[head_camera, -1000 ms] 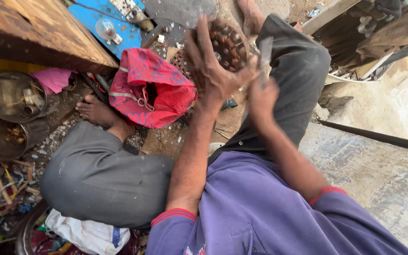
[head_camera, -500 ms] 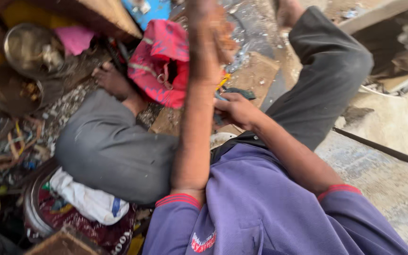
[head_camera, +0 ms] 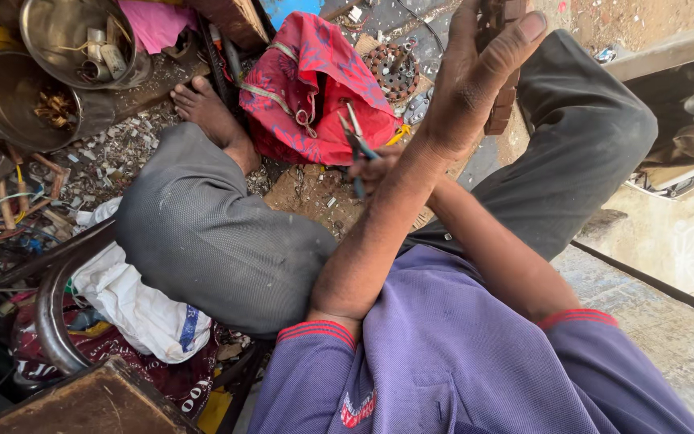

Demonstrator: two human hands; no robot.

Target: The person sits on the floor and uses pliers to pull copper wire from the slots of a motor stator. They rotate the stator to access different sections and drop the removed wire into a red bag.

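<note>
My bent leg in grey trousers [head_camera: 218, 233] fills the middle of the view, with the red patterned cloth bag [head_camera: 307, 88] lying open at 12 o'clock from it and a dented steel bowl [head_camera: 18, 96] of scraps out at 10 o'clock. My arms cross. My left hand [head_camera: 471, 80] is raised at 1 o'clock, fingers and thumb closed round a rusty brown block of stacked metal plates [head_camera: 504, 108], which is up off the ground and partly past the top edge. A second ago my right hand [head_camera: 375, 169] was up beside that piece. Now it has dropped low, near the bag's edge, clamped on small blue-handled pliers [head_camera: 357, 143] whose tips point up, well apart from the block. So the tool is off the piece, and only my left hand bears it.
</note>
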